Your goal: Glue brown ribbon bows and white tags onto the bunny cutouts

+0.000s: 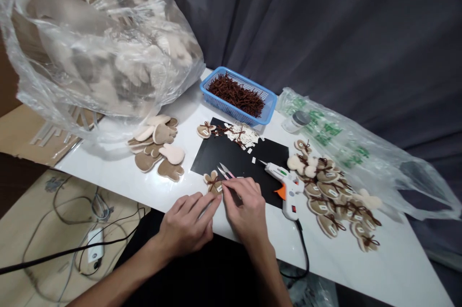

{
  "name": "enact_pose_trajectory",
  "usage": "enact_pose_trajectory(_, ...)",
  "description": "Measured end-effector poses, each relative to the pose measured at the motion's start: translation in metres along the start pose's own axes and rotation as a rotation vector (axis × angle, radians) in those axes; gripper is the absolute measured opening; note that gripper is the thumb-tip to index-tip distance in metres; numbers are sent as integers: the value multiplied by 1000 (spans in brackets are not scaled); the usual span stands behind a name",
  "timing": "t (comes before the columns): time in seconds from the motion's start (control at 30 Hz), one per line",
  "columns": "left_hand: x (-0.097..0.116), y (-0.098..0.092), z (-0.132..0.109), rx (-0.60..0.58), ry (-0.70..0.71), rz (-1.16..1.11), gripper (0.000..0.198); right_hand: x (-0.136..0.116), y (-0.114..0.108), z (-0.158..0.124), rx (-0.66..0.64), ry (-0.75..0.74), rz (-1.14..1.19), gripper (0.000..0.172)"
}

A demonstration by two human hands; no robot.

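Observation:
A small tan bunny-shaped felt piece [212,183] with a brown bow and a white tag sits at the table's front edge. My left hand [189,220] holds its lower side with fingers closed. The fingertips of my right hand [245,201] are pinched together at its right side, by the bow; whether they grip the bow's end is too small to tell. Scissors [225,171] with pink on them lie just beyond, blades pointing away. On the black mat [212,153], a white glue gun [287,186] with an orange trigger rests to the right, near small white tags [243,134].
A blue basket [269,112] of brown bows stands at the back. Bunny pieces lie in piles at left [164,134] and right [328,189]. A large plastic bag [119,57] fills the back left; a jar [296,121] and plastic sheet [335,141] lie right.

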State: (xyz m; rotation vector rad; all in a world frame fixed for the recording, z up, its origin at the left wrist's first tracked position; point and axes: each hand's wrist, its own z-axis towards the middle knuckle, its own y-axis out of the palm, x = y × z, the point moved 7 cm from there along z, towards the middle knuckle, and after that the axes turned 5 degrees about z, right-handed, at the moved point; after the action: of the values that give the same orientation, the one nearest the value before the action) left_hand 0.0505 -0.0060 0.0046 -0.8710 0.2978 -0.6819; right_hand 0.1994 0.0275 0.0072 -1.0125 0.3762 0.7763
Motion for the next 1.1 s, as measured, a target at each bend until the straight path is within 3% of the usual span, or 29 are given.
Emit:
enact_pose_trajectory(0.43,-1,-1,1,13,-2,-2,40,-4,0,0,-20,-29,-71,9)
enact_pose_trajectory(0.73,1,-1,1,1,-2,8,41,3,1,3,-101,70,-14,9)
enact_pose_trajectory(1.1,0,0,-1,-3,-4,8,41,4,1,4,-101,126,10,9)
